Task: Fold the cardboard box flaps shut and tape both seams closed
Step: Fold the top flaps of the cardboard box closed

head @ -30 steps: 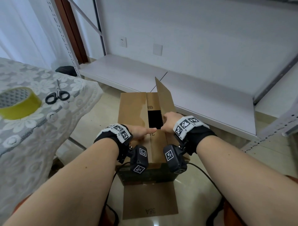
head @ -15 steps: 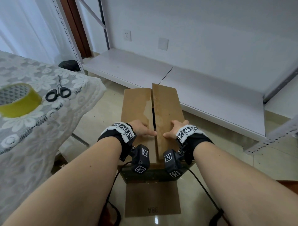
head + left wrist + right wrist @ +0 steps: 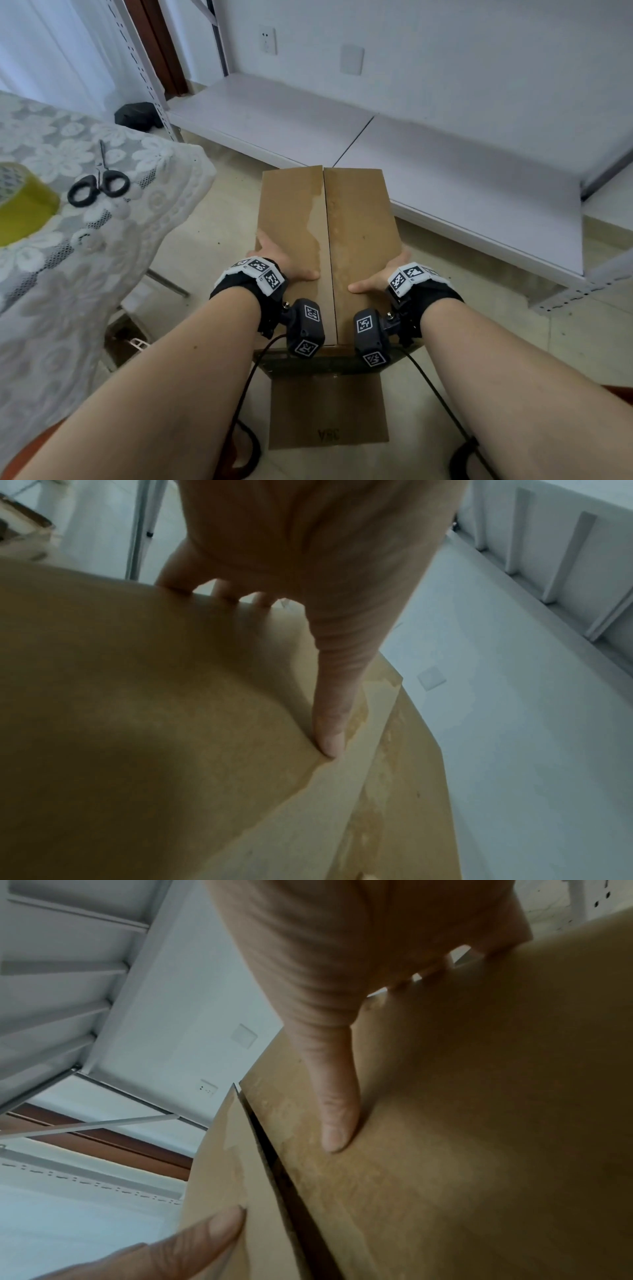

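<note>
The brown cardboard box [image 3: 359, 212] stands on the floor in front of me, its two top flaps folded flat and meeting at a narrow middle seam [image 3: 327, 240]. My left hand [image 3: 284, 260] holds the box's left edge: the thumb [image 3: 329, 723] lies flat on the left flap and the fingers wrap over the side. My right hand [image 3: 383, 277] mirrors it on the right edge, thumb [image 3: 335, 1118] on the right flap beside the seam, fingers over the side. A yellow tape roll [image 3: 24, 205] and black scissors [image 3: 99, 185] lie on the table at the left.
A lace-covered table [image 3: 102, 274] stands close on the left. A low white shelf [image 3: 462, 178] runs behind the box. A loose cardboard flap [image 3: 329, 411] hangs down at the box's near end. Black cables trail from my wrists to the tiled floor [image 3: 212, 212].
The right flap, upright a second ago, now lies flat against the left one. Both hands have slid outward from the seam to the box's side edges.
</note>
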Demonstrator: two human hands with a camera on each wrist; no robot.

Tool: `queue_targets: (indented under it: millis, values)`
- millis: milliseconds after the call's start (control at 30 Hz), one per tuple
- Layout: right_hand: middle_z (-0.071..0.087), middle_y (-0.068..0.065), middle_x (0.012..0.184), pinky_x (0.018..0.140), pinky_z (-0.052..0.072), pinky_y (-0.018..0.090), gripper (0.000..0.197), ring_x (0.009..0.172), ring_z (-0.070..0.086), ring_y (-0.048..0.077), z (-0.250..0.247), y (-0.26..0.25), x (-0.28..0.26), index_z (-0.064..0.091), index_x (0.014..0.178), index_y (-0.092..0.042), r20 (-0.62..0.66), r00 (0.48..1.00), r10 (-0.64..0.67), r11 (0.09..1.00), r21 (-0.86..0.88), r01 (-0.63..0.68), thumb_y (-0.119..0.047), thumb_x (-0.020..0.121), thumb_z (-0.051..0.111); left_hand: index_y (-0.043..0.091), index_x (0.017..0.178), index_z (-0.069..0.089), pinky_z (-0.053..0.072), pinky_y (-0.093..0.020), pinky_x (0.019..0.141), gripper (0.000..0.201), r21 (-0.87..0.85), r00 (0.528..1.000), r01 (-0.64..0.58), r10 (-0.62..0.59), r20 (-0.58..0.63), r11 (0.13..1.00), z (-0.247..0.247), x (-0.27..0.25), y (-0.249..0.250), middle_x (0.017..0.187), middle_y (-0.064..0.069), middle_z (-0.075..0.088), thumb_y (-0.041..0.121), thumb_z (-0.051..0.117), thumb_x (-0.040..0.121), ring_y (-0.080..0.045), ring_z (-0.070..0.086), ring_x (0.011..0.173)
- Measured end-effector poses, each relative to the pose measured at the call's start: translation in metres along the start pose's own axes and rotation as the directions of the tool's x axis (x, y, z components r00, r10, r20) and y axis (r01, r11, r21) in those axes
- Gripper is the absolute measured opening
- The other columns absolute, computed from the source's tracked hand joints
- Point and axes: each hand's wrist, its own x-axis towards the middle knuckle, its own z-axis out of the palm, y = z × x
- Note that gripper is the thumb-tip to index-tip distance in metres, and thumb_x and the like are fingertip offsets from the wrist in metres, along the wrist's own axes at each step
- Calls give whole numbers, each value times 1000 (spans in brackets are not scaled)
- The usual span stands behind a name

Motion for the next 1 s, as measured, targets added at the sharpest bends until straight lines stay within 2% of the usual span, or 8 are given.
queue_targets:
  millis: [133, 200, 300, 467, 633, 700, 800, 1000]
  values:
    - [43, 15, 141, 98, 45, 44, 130, 124, 48, 35, -6, -3, -5, 22, 146, -9, 34, 999, 11, 997, -74, -8, -49, 43, 91, 17, 148, -20, 27, -51, 113, 152, -2, 997, 72, -72, 8, 997, 4, -3, 5, 153, -18, 23, 48, 90, 49, -38, 29, 138]
    - [61, 10, 114, 79, 52, 35, 96, 98, 62, 28, -18, 0, -13, 53, 119, -10, 40, 998, -45, 987, -154, 51, -54, 42, 89, 19, 148, -19, 28, -52, 112, 152, 3, 996, 90, -90, -30, 996, 8, -9, 7, 151, -19, 23, 50, 90, 47, -39, 30, 137]
    - [67, 5, 79, 56, 47, 24, 48, 66, 62, 17, -41, 6, -28, 62, 80, -14, 12, 991, -133, 959, -252, 132, -54, 61, 82, 15, 147, -25, 22, -49, 116, 157, -42, 999, 51, -52, -12, 998, 14, -20, 9, 156, -18, 15, 48, 91, 46, -36, 24, 141]
    - [61, 9, 118, 76, 46, 29, 69, 101, 60, 21, -59, 12, -31, 54, 125, -6, -142, 953, -267, 810, -570, 142, -42, 71, 77, 3, 147, -19, 25, -44, 116, 148, 103, 996, 74, -79, 41, 992, 30, -46, 8, 157, -19, 11, 57, 84, 56, -35, 25, 142]
    - [30, 20, 149, 110, 26, 43, 74, 137, 31, 35, -58, 18, -15, 34, 140, 3, -14, 960, -281, 887, -385, 254, -10, 79, 74, 0, 128, 53, 47, -38, 101, 59, 185, 956, -100, 43, 289, 978, 50, -55, 0, 130, -16, 58, 39, 67, 86, -29, 57, 119]
    - [28, 18, 150, 107, 31, 45, 92, 136, 32, 34, -53, 22, -8, 26, 145, -4, -72, 952, -297, 895, -368, 252, -16, 72, 80, 0, 123, 56, 48, -39, 99, 54, 216, 948, -123, 50, 315, 969, 50, -58, 1, 125, -17, 61, 37, 67, 86, -30, 59, 115]
    - [51, 10, 134, 71, 49, 31, 92, 104, 57, 28, -57, 26, -8, 23, 145, -17, -82, 941, -330, 869, -416, 268, -28, 70, 74, 3, 100, 52, 50, -42, 96, 46, 242, 938, -108, 18, 348, 964, 49, -59, 8, 114, -18, 63, 41, 72, 82, -32, 63, 107]
    - [35, 13, 147, 94, 43, 38, 105, 122, 45, 32, -55, 15, 7, 13, 150, -23, 33, 962, -270, 906, -329, 265, -49, 69, 74, 6, 99, 54, 50, -31, 76, 52, 457, 971, -215, 139, 194, 863, 38, -43, 27, 72, -6, 53, 51, 71, 78, -25, 61, 83]
